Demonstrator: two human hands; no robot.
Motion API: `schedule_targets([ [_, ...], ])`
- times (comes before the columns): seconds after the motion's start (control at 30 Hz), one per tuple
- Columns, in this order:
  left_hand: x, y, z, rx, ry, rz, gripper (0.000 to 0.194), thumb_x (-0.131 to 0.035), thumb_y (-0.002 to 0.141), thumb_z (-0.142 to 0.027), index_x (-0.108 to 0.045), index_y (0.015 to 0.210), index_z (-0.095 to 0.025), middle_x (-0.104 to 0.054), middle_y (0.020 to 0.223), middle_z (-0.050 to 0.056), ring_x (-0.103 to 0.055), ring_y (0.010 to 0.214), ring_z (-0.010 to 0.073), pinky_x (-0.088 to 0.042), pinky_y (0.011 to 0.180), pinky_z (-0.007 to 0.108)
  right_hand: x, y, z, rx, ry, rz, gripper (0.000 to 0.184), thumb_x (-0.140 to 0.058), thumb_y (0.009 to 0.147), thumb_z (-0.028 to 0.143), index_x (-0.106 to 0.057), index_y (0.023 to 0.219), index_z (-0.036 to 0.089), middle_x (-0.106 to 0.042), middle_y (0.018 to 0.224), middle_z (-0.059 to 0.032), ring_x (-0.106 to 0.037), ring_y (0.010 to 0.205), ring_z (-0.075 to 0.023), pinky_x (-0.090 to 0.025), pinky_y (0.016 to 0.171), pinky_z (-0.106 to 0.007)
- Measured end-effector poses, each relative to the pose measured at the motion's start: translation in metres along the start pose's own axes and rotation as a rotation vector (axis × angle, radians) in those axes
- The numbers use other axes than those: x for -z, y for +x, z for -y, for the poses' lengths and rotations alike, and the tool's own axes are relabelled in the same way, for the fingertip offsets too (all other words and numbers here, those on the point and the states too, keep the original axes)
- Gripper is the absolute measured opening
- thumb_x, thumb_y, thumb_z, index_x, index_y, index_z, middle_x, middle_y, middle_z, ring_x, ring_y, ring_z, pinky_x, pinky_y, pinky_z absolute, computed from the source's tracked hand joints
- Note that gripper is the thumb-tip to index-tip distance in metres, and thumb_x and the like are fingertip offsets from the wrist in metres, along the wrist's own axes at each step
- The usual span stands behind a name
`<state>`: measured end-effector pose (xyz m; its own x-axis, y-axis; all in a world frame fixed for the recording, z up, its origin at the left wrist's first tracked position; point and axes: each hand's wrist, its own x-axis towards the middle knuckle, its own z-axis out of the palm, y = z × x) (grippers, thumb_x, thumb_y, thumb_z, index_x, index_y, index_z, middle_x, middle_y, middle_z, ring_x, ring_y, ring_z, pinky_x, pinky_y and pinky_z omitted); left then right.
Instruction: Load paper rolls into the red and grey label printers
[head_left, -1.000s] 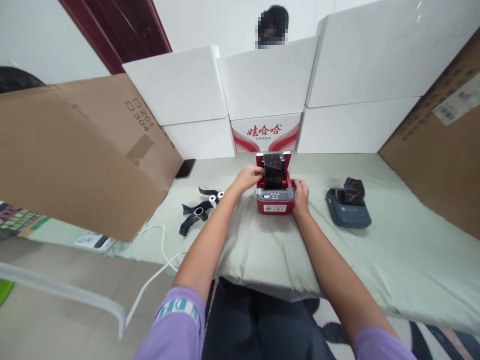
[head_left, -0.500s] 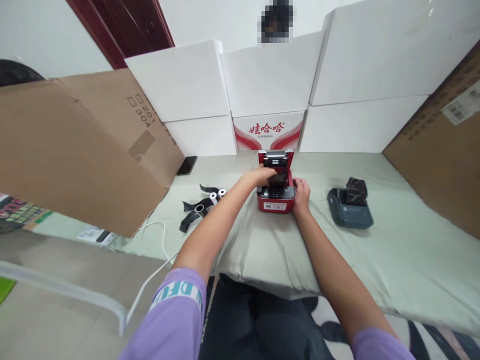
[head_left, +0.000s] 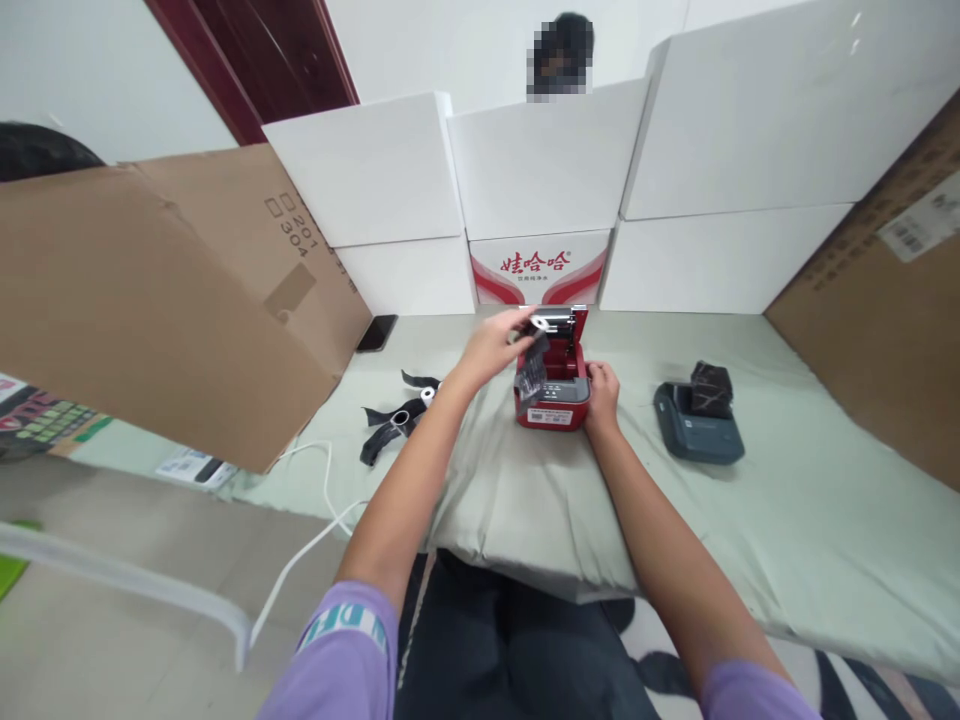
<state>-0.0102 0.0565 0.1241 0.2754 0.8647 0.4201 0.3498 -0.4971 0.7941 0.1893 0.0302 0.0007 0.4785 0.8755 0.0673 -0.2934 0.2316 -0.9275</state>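
Observation:
A small red printer (head_left: 553,392) stands on the pale green mat (head_left: 750,500) ahead of me, its lid (head_left: 559,322) raised. My left hand (head_left: 491,345) is pinched on a strip of black film (head_left: 531,372) that hangs beside the printer's left edge. On the printer's right side, my right hand (head_left: 602,395) wraps the body and holds it. Left of the printer lie black film scraps and small white rolls (head_left: 401,412).
A dark blue printer (head_left: 697,432) with a black roll (head_left: 710,388) on it sits to the right. White boxes (head_left: 540,170) wall the back; a person's head shows behind them. Cardboard sheets (head_left: 150,300) lean at both sides. A phone (head_left: 376,332) and a white cable (head_left: 315,500) lie at the left.
My left hand went into the open printer, then lifted out to the left with the black film. The black roll that stood in the printer is gone from it. The right hand stayed put.

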Motion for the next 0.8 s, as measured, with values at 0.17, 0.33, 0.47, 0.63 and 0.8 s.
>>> schedule_targets([
  [0.17,0.057,-0.020,0.037,0.231,0.398,-0.294,0.046,-0.067,0.080,-0.013,-0.070,0.124,-0.025,-0.071,0.128,0.008,-0.066,0.111,0.0256,-0.047,0.100,0.034,0.001,0.001,-0.001,0.011,-0.017,-0.003,0.020,-0.060,0.072,0.041,-0.060,0.075,0.022,-0.059,0.069,0.0039,-0.052,0.066,-0.0144,-0.042,0.065,-0.028],
  [0.33,0.077,-0.032,0.071,0.565,0.694,-0.150,0.038,-0.072,0.074,-0.020,-0.071,0.112,-0.027,-0.078,0.108,0.005,-0.069,0.098,0.0242,-0.047,0.088,0.033,0.002,0.002,-0.001,0.022,-0.024,-0.004,0.020,-0.061,0.074,0.041,-0.060,0.075,0.021,-0.060,0.070,0.0035,-0.052,0.067,-0.0140,-0.042,0.065,-0.028],
  [0.47,0.070,-0.037,0.074,0.653,0.814,0.038,0.033,-0.072,0.076,-0.028,-0.070,0.109,-0.031,-0.079,0.109,0.001,-0.068,0.109,0.0239,-0.044,0.097,0.036,0.002,0.003,-0.003,0.028,-0.031,-0.015,0.023,-0.062,0.072,0.044,-0.061,0.074,0.021,-0.059,0.069,0.0034,-0.051,0.067,-0.0138,-0.041,0.063,-0.028],
  [0.63,0.078,-0.047,0.049,0.652,0.842,0.023,0.048,-0.070,0.083,-0.042,-0.065,0.129,-0.032,-0.068,0.137,0.005,-0.058,0.132,0.0303,-0.035,0.112,0.045,0.002,0.004,-0.003,0.026,-0.030,-0.008,0.023,-0.062,0.072,0.045,-0.061,0.074,0.021,-0.058,0.068,0.0032,-0.051,0.066,-0.0139,-0.041,0.063,-0.028],
  [0.8,0.095,-0.095,0.009,0.663,0.828,-0.249,0.041,-0.061,0.089,-0.044,-0.066,0.127,-0.028,-0.072,0.130,0.005,-0.062,0.126,0.0278,-0.040,0.106,0.040,0.002,0.005,-0.006,0.038,-0.031,-0.014,0.024,-0.064,0.073,0.045,-0.059,0.074,0.022,-0.059,0.069,0.0030,-0.052,0.067,-0.0143,-0.042,0.064,-0.029],
])
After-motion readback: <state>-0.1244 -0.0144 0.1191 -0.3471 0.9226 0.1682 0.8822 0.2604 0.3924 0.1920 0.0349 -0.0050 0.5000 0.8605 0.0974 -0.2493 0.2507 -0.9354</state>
